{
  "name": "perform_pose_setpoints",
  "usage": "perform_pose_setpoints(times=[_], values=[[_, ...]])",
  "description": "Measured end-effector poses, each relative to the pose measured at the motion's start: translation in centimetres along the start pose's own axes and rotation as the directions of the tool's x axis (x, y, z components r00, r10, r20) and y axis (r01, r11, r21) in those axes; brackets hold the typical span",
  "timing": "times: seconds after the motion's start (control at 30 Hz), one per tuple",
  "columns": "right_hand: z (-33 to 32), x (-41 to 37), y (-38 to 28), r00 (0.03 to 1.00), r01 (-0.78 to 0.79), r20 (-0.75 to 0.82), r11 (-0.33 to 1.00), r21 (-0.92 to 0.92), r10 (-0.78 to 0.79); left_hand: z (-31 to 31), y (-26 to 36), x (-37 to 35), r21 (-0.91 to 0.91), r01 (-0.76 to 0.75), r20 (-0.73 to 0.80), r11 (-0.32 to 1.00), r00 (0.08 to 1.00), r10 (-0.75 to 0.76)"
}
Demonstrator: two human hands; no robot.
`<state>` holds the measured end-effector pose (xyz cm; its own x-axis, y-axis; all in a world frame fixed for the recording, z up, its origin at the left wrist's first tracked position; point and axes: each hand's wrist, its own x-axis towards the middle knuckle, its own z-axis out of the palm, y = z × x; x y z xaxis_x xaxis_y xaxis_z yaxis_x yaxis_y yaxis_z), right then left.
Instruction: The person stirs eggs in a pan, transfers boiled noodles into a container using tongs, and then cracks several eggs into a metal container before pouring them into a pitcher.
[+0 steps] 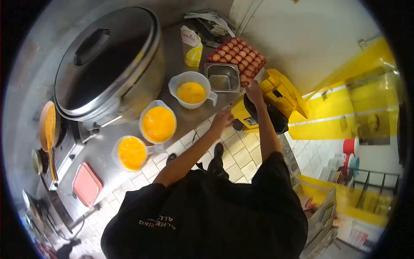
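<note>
At the near corner of the egg tray [236, 56], my right hand [253, 90] has its fingers on or beside a brown egg [244, 78]; whether it grips one is unclear. My left hand [221, 121] hovers past the counter's front edge with its fingers partly curled; their inner side is hidden. Between my hands and the tray is a small steel container [222, 77] with a little liquid at its bottom. Left of it stands a white jug [189, 90] with beaten egg, and two more jugs [158, 123] [132, 153] hold orange-yellow egg.
A large lidded steel pot [110, 60] fills the back left of the counter. Near it are a yellow-white pouch [191, 47], a pan [48, 125] and a pink lid [87, 184]. A yellow bin [280, 93] with a black liner stands beside the counter's right end.
</note>
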<state>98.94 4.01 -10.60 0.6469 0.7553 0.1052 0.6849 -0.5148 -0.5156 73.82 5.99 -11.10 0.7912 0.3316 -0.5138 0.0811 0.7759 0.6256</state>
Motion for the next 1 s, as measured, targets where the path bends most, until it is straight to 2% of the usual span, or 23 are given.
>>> perform_pose_setpoints(times=[0.03, 0.07, 0.1, 0.17, 0.2, 0.23, 0.27, 0.3, 0.37, 0.43, 0.47, 0.5, 0.53, 0.57, 0.6, 0.63, 0.67, 0.7, 0.77, 0.83, 0.9, 0.93, 1.0], values=[[0.5, 1.2, 1.2, 1.0, 0.008, 0.028, 1.0, 0.013, -0.008, 1.1, -0.4, 2.6, -0.077, -0.075, -0.159, 0.994, 0.985, 0.062], [0.9, 3.1, 1.7, 0.992, 0.107, 0.078, 0.993, -0.046, -0.103, 2.3, 0.4, 5.1, -0.127, -0.173, -0.316, 0.977, 0.94, 0.125], [1.4, 4.6, 2.1, 0.974, 0.202, 0.124, 0.974, -0.099, -0.19, 3.1, 1.1, 7.3, -0.118, -0.182, -0.337, 0.976, 0.932, 0.133], [0.2, 5.1, 1.3, 0.953, 0.279, 0.162, 0.95, -0.14, -0.256, 4.9, 1.4, 10.1, -0.364, -0.361, -0.583, 0.859, 0.807, 0.092], [0.5, 5.9, 1.4, 0.942, 0.317, 0.181, 0.927, -0.201, -0.283, 5.2, 2.2, 11.3, -0.355, -0.376, -0.606, 0.856, 0.79, 0.096], [0.7, 6.6, 1.5, 0.93, 0.354, 0.2, 0.898, -0.261, -0.309, 5.5, 2.8, 12.3, -0.324, -0.433, -0.688, 0.841, 0.718, 0.105], [0.9, 6.8, 1.6, 0.922, 0.369, 0.22, 0.897, -0.242, -0.32, 5.8, 2.9, 12.9, -0.294, -0.482, -0.763, 0.825, 0.639, 0.101], [1.0, 6.9, 1.7, 0.921, 0.371, 0.209, 0.903, -0.216, -0.329, 6.0, 3.1, 13.4, -0.292, -0.489, -0.778, 0.822, 0.621, 0.093], [0.3, 7.1, 1.8, 0.916, 0.382, 0.202, 0.907, -0.178, -0.346, 5.7, 3.4, 14.3, -0.203, -0.447, -0.86, 0.871, 0.506, 0.059], [-1.0, 6.1, 2.3, 0.933, 0.36, -0.043, 0.927, 0.104, -0.357, 4.5, 2.7, 14.5, -0.169, -0.497, -0.853, 0.851, 0.506, 0.126], [-1.1, 5.5, 2.7, 0.931, 0.365, -0.037, 0.924, 0.115, -0.363, 4.3, 2.5, 14.4, -0.143, -0.539, -0.832, 0.83, 0.519, 0.194], [-1.4, 4.7, 3.1, 0.993, 0.113, -0.027, 0.888, 0.446, -0.113, 4.3, 2.3, 14.4, -0.138, -0.542, -0.838, 0.829, 0.51, 0.194], [-1.8, 3.7, 3.7, 0.989, -0.142, 0.073, 0.691, 0.709, 0.128, 5.0, 2.3, 13.8, -0.152, -0.568, -0.799, 0.809, 0.552, 0.237], [-1.3, 2.7, 5.4, 0.99, -0.141, 0.079, 0.691, 0.709, 0.12, 5.5, 2.0, 13.4, -0.171, -0.594, -0.757, 0.786, 0.59, 0.281], [-0.8, 1.7, 7.0, 0.99, -0.137, 0.08, 0.62, 0.772, 0.118, 5.8, 1.9, 13.0, -0.171, -0.602, -0.762, 0.78, 0.582, 0.282], [-0.5, 0.7, 8.2, 0.99, -0.132, 0.083, 0.543, 0.829, 0.115, 5.7, 1.7, 12.4, -0.236, -0.446, -0.655, 0.863, 0.729, 0.198], [-1.3, -0.6, 8.1, 0.991, -0.132, 0.091, 0.545, 0.828, 0.103, 5.9, 1.5, 11.5, -0.275, -0.272, -0.53, 0.922, 0.843, 0.091], [-2.1, -2.2, 8.1, 0.982, -0.181, 0.129, 0.501, 0.846, 0.136, 6.4, 1.0, 10.6, -0.282, -0.281, -0.538, 0.917, 0.838, 0.091], [-3.1, -4.9, 8.7, 0.971, -0.235, 0.182, 0.457, 0.858, 0.157, 7.8, 0.7, 8.3, -0.247, -0.344, -0.76, 0.906, 0.649, 0.039], [-3.1, -7.0, 9.4, 0.958, -0.277, 0.198, 0.489, 0.827, 0.208, 5.5, -0.9, 8.5, -0.193, -0.379, -0.786, 0.905, 0.612, 0.089], [-3.1, -8.9, 9.9, 0.935, -0.349, 0.269, 0.473, 0.809, 0.23, 3.8, -1.2, 9.0, -0.116, -0.513, -0.686, 0.851, 0.661, 0.305], [-3.2, -9.7, 10.1, 0.909, -0.414, 0.329, 0.457, 0.787, 0.256, 4.3, -0.5, 9.5, -0.095, -0.546, -0.773, 0.832, 0.567, 0.284], [-2.9, -11.3, 10.2, 0.898, -0.436, 0.353, 0.442, 0.784, 0.261, 3.6, 0.5, 10.4, -0.094, -0.556, -0.781, 0.826, 0.555, 0.285]])
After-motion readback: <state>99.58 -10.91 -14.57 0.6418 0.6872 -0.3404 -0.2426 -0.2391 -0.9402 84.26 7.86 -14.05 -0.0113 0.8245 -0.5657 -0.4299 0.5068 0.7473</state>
